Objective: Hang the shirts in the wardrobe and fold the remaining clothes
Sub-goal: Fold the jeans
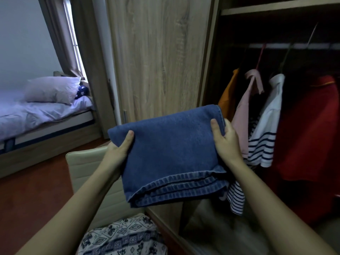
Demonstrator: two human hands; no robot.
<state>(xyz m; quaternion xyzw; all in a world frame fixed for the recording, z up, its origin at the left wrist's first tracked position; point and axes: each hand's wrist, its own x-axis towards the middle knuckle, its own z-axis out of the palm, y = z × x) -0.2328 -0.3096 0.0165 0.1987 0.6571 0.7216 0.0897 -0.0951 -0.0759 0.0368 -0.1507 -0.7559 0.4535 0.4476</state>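
Patterned cloth [125, 236] lay below our fingers [128, 138]; left hand [117, 150], right hand [226, 142] gripped folded denim [173, 153] by sides; we judged level carry, layers pinched, best.

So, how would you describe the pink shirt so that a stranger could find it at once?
Look into the open wardrobe on the right, at its hanging rail. The pink shirt is second from the left, between an orange garment and a white shirt with navy stripes. It alone is plain pale pink, on a pink hanger.
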